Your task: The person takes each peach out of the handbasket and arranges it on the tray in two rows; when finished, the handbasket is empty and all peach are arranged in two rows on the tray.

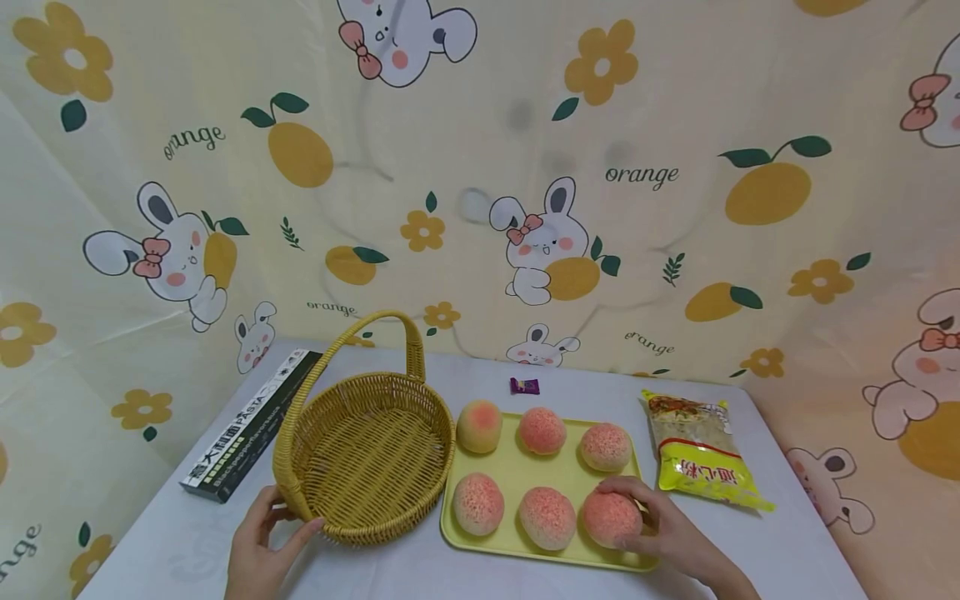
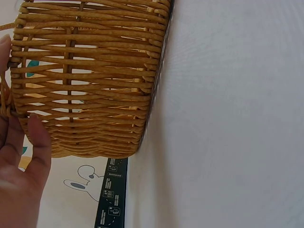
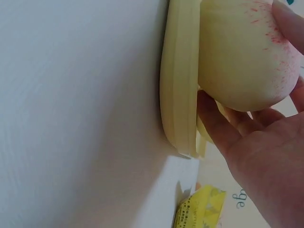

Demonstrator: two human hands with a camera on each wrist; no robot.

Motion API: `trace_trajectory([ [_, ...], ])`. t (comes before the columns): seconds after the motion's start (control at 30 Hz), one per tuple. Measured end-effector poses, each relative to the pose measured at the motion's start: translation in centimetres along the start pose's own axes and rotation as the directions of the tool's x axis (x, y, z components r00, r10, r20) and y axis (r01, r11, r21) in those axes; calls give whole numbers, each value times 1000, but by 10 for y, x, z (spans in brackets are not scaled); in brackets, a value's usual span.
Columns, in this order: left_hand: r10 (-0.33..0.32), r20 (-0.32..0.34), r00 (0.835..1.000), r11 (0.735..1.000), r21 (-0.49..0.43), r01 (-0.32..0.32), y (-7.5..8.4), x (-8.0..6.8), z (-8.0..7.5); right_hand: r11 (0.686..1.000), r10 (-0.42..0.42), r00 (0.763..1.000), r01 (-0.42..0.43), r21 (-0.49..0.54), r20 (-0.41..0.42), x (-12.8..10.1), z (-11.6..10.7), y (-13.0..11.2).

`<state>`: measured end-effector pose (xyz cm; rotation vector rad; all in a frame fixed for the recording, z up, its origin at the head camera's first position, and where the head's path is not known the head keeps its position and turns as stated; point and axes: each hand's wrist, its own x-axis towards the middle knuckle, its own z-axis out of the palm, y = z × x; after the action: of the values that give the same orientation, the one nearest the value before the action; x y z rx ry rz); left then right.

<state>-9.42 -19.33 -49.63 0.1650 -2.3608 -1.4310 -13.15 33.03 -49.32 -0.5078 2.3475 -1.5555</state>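
Observation:
A woven wicker basket (image 1: 375, 458) with a tall arched handle stands on the left half of the table. My left hand (image 1: 262, 542) grips its rim at the foot of the handle, as the left wrist view also shows beside the woven wall (image 2: 95, 80). On a yellow tray (image 1: 558, 560) to the right sit several pink-and-cream peaches, among them one at the front middle (image 1: 547, 518). My right hand (image 1: 667, 529) has its thumb and fingers round the front right peach (image 1: 611, 518). In the right wrist view that peach (image 3: 242, 61) is close over the tray rim (image 3: 180, 95).
A black-and-white pasta box (image 1: 251, 425) lies left of the basket, partly behind it. A small purple wrapped candy (image 1: 524, 386) lies behind the tray. Right of the tray is a yellow-and-clear food packet (image 1: 701, 450). A printed cloth (image 1: 465, 250) hangs behind the table.

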Motion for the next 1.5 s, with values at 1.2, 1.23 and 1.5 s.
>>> trace_trajectory([
  [1.2,32,-17,999,999,-12,-32,-5,0,2,982,179,980,-184,-51,-92,-1,3,0],
  [1.23,32,-17,999,999,-13,-32,-5,0,2,983,167,981,-173,-61,-94,-2,4,1],
  [1.5,-7,3,1000,1000,-1,7,-3,1,1,983,152,984,-161,-90,-93,0,6,-3],
])
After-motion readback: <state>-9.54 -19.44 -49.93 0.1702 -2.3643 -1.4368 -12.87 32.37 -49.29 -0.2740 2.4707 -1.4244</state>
